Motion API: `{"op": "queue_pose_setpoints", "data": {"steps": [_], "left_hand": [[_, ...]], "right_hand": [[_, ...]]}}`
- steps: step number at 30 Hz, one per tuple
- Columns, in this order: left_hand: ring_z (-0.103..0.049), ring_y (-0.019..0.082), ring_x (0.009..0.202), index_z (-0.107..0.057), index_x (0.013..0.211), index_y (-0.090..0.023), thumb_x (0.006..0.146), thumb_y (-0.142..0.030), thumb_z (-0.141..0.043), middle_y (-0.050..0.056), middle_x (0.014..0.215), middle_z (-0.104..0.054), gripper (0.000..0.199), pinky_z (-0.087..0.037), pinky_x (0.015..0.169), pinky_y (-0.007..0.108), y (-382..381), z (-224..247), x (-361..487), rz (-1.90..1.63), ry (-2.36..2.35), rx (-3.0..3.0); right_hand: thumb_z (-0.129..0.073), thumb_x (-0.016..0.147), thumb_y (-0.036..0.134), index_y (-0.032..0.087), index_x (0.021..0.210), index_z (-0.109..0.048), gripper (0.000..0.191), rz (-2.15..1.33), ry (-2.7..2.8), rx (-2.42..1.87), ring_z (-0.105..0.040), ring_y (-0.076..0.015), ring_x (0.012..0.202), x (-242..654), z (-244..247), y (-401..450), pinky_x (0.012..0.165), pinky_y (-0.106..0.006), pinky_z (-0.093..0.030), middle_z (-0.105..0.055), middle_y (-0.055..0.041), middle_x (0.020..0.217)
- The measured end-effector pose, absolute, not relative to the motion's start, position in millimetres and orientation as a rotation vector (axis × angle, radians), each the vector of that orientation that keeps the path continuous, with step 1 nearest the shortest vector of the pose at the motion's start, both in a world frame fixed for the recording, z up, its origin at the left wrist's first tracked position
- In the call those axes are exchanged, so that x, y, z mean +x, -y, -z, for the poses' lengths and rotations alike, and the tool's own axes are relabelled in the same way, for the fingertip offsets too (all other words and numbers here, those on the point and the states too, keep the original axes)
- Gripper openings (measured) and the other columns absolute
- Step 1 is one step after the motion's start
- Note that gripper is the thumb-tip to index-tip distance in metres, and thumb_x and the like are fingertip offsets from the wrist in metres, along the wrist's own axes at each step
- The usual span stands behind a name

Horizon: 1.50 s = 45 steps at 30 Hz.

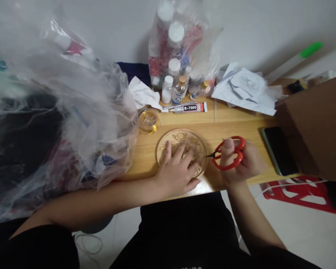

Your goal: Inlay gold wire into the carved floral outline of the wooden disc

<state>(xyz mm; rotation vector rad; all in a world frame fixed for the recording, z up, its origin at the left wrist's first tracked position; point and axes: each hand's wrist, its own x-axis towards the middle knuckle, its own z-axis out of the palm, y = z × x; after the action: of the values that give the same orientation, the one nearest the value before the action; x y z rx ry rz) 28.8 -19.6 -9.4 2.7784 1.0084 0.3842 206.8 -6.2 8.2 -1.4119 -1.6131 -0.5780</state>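
My left hand (pixel 179 172) lies with fingers spread over a round wooden disc (pixel 160 152), partly covering it. Shaped gold wire (pixel 180 136) forms a pattern on the disc's face. In my right hand (pixel 242 164) is a pair of red-handled scissors (pixel 229 166), the thumb through one loop. Their dark, narrow tips point left and reach the disc's right edge, near my left fingers. Whether the tips touch the wire I cannot tell. A spool of gold wire (pixel 149 120) rests on the table, up and left of the disc.
A B-7000 glue tube (pixel 190 107) lies beyond the disc, before several small bottles (pixel 179 90). Crumpled tissue (pixel 144 93) and paper drawings (pixel 245 89) flank them. Plastic bags (pixel 100 123) crowd the left. A phone (pixel 280 150) and a cardboard box (pixel 319 123) stand right.
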Motion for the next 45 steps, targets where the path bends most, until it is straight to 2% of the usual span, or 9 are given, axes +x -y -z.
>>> {"op": "queue_pose_setpoints", "data": {"steps": [7, 12, 15, 24, 30, 34, 40, 45], "left_hand": [[-0.033, 0.041, 0.135, -0.059, 0.125, -0.024, 0.091, -0.055, -0.042, 0.015, 0.142, -0.047, 0.049, -0.023, 0.101, 0.073, 19.5, 10.3, 28.5, -0.383, -1.000, 2.779], [-0.036, 0.041, 0.133, -0.059, 0.124, -0.023, 0.091, -0.054, -0.044, 0.015, 0.143, -0.046, 0.048, -0.026, 0.100, 0.073, 19.6, 10.0, 28.8, -0.405, -1.008, 2.789], [-0.036, 0.041, 0.133, -0.058, 0.126, -0.023, 0.091, -0.054, -0.044, 0.015, 0.143, -0.046, 0.049, -0.025, 0.101, 0.073, 19.9, 10.6, 28.9, -0.400, -1.009, 2.796], [-0.035, 0.041, 0.133, -0.060, 0.123, -0.022, 0.090, -0.053, -0.045, 0.017, 0.142, -0.046, 0.047, -0.026, 0.100, 0.073, 19.3, 10.7, 29.1, -0.423, -1.003, 2.779], [-0.032, 0.042, 0.135, -0.061, 0.121, -0.021, 0.090, -0.052, -0.047, 0.016, 0.140, -0.048, 0.046, -0.024, 0.100, 0.072, 18.4, 9.6, 29.3, -0.421, -0.991, 2.776], [-0.032, 0.041, 0.134, -0.062, 0.120, -0.022, 0.088, -0.053, -0.048, 0.016, 0.140, -0.049, 0.046, -0.023, 0.101, 0.072, 18.6, 10.7, 29.4, -0.426, -0.996, 2.780], [-0.033, 0.041, 0.134, -0.061, 0.121, -0.022, 0.088, -0.052, -0.049, 0.016, 0.139, -0.050, 0.046, -0.026, 0.100, 0.072, 18.9, 10.1, 28.6, -0.446, -0.992, 2.794], [-0.034, 0.041, 0.134, -0.062, 0.120, -0.022, 0.088, -0.053, -0.050, 0.016, 0.139, -0.050, 0.046, -0.026, 0.099, 0.072, 18.7, 9.5, 29.0, -0.439, -0.990, 2.796]], "right_hand": [[-0.062, 0.080, 0.016, 0.017, 0.068, -0.058, 0.014, 0.415, 1.729, -1.350, -0.052, -0.0085, 0.050, 207.8, -18.4, 13.6, 0.049, -0.021, -0.040, -0.059, 0.0011, 0.057], [-0.066, 0.081, 0.028, 0.017, 0.067, -0.062, 0.018, 0.344, 1.907, -1.403, -0.057, -0.0085, 0.047, 218.0, -22.4, 17.5, 0.048, -0.020, -0.041, -0.063, 0.0017, 0.054], [-0.062, 0.085, 0.032, 0.018, 0.064, -0.062, 0.025, 0.415, 1.984, -1.416, -0.055, -0.0078, 0.042, 223.6, -24.1, 17.3, 0.043, -0.020, -0.037, -0.062, 0.0030, 0.049], [-0.051, 0.091, 0.027, 0.017, 0.059, -0.057, 0.034, 0.574, 1.950, -1.365, -0.050, -0.0076, 0.042, 214.4, -21.1, 10.5, 0.041, -0.022, -0.030, -0.057, 0.0006, 0.046], [-0.041, 0.093, 0.027, 0.019, 0.048, -0.046, 0.046, 0.556, 1.851, -1.490, -0.039, -0.0077, 0.039, 208.8, -15.3, 7.4, 0.041, -0.025, -0.024, -0.047, 0.0007, 0.041], [-0.044, 0.093, 0.027, 0.020, 0.047, -0.043, 0.046, 0.479, 1.734, -1.571, -0.036, -0.0088, 0.038, 208.9, -4.2, 10.0, 0.041, -0.025, -0.026, -0.041, 0.0023, 0.040], [-0.045, 0.093, 0.027, 0.020, 0.053, -0.052, 0.041, 0.375, 1.610, -1.705, -0.044, -0.0104, 0.042, 207.7, 4.9, 19.2, 0.046, -0.026, -0.032, -0.048, 0.0013, 0.046], [-0.046, 0.092, 0.034, 0.020, 0.051, -0.053, 0.044, 0.307, 1.478, -1.791, -0.043, -0.0108, 0.042, 208.9, 7.0, 20.6, 0.047, -0.028, -0.033, -0.045, 0.0020, 0.044]]}}
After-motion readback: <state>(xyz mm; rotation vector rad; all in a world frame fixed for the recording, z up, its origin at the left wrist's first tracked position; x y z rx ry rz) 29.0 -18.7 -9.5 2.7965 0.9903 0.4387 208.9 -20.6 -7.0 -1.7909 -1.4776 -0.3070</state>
